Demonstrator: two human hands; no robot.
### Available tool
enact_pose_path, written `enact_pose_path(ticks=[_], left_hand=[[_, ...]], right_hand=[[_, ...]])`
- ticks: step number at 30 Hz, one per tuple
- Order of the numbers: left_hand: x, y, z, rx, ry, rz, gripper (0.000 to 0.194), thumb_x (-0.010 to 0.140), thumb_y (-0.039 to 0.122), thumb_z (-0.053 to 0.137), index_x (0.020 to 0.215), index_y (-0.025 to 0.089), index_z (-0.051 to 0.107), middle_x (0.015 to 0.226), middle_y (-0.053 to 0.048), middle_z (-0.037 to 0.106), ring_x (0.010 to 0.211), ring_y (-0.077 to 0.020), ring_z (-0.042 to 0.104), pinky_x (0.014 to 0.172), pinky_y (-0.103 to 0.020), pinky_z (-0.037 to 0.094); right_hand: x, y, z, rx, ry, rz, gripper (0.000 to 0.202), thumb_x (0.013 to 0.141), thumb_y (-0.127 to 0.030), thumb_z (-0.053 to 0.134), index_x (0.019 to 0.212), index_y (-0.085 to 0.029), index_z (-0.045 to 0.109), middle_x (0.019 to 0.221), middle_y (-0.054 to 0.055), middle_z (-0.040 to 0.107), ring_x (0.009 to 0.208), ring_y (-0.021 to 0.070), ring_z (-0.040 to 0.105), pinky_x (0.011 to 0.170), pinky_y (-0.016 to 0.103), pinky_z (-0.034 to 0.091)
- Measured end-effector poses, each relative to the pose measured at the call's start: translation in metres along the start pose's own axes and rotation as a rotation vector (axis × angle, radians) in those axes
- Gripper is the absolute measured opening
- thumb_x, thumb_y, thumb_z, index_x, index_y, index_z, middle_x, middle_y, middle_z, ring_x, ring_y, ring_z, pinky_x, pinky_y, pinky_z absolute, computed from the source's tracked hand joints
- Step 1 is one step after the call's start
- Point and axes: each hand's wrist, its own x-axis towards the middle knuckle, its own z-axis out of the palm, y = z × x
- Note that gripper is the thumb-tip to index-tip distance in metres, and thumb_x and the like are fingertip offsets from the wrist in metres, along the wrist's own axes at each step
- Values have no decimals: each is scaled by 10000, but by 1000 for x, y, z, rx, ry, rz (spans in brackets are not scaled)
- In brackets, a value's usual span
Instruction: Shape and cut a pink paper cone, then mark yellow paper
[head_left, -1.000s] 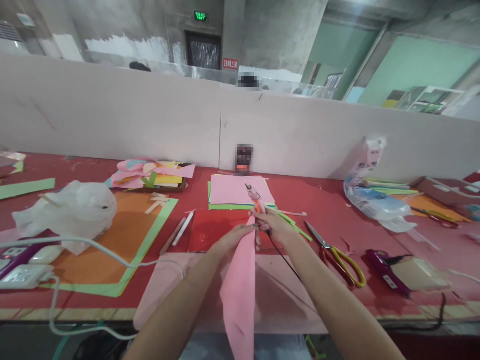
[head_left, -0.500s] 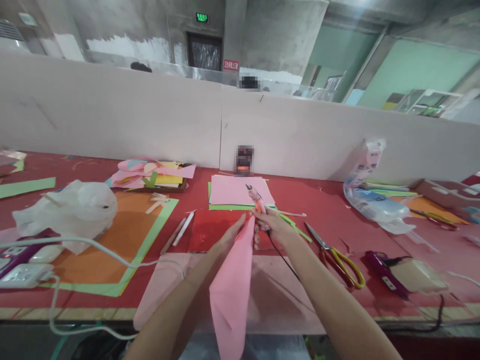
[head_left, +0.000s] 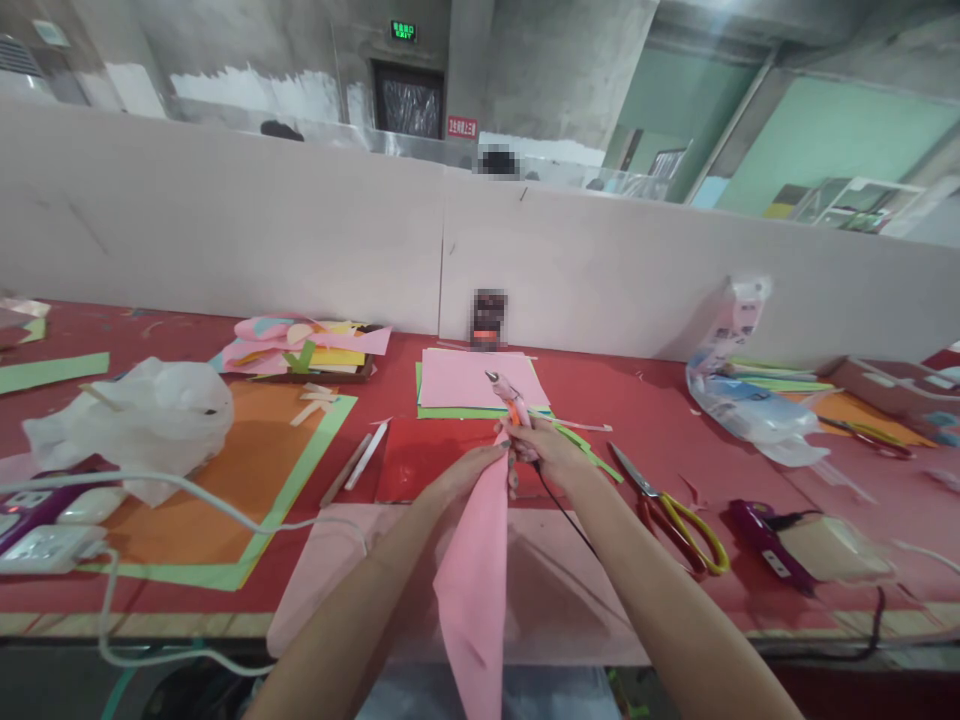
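A long folded pink paper (head_left: 480,580) hangs down from between my hands, its narrow top end pinched by my left hand (head_left: 474,468). My right hand (head_left: 544,447) is closed around a pink glue gun (head_left: 508,397), whose dark tip points up and to the left; a thin black cord runs down from it. Fingers of my right hand also lie against the paper's top edge. Behind the hands are a stack of pink and green sheets (head_left: 480,378) and a shiny red sheet (head_left: 420,460). Under my forearms lies a pale pink board (head_left: 330,560).
Scissors (head_left: 675,520) and a purple power strip (head_left: 772,550) lie at right, beyond them a plastic bag (head_left: 757,405). Left are a white bag (head_left: 161,415), orange sheets (head_left: 247,480), a paper-filled tray (head_left: 352,375) and white cables (head_left: 217,510). A white partition (head_left: 300,230) stands behind.
The lower part of the pink paper has swung slightly right and turned. My left hand has shifted at its top end, and the glue gun's tip has moved a little left.
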Motion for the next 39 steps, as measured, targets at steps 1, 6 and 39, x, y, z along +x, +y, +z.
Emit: enact_pose_path(ticks=[1,6,39], left_hand=[[-1,1,0,6,11,16,353,713,480,580,690,130,534,543,-29,596,438,-122,556,467,-232,425],[-3,7,-2,-10,124,88,307,718,445,580,759,143,550,605,-38,634,515,-134,592,520,-233,451],[11,-2,-17,264,465,130,375,613,495,637,633,142,513,549,-4,537,474,-114,511,468,-220,388]], right_hand=[[-1,0,-1,-5,23,-13,320,588,-368,712,672,-157,488,431,-98,355,376,22,286,374,160,212],[-14,-7,-12,-69,199,-45,373,591,-418,704,764,-183,471,434,-114,337,371,26,251,369,162,244],[-88,-5,-4,-1627,592,-94,199,791,-308,465,937,-176,494,876,64,612,634,169,572,503,252,271]])
